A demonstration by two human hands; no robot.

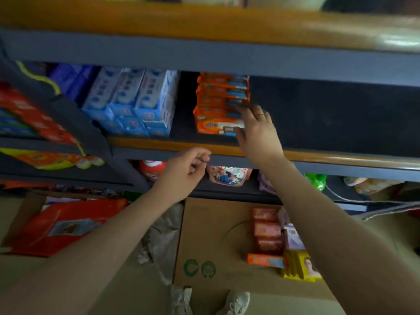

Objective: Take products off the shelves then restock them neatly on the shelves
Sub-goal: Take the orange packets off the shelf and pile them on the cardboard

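Note:
A stack of orange soap boxes [218, 103] stands on the middle shelf [141, 140]. My right hand [259, 130] rests against the stack's right side, fingers spread over the box ends, thumb under the lowest box; it grips nothing that I can make out. My left hand [186, 171] hovers in front of the shelf's edge, fingers loosely curled and holding nothing. More orange soap boxes [267, 233] and yellow boxes [302, 267] lie on flattened cardboard [209, 235] on the floor.
Blue and white boxes [134, 103] fill the shelf left of the orange stack, and the dark shelf space to its right holds nothing visible. Red packets [66, 226] sit in a carton at lower left. Bottles and bags stand on the bottom shelf. My shoes show at the lower edge.

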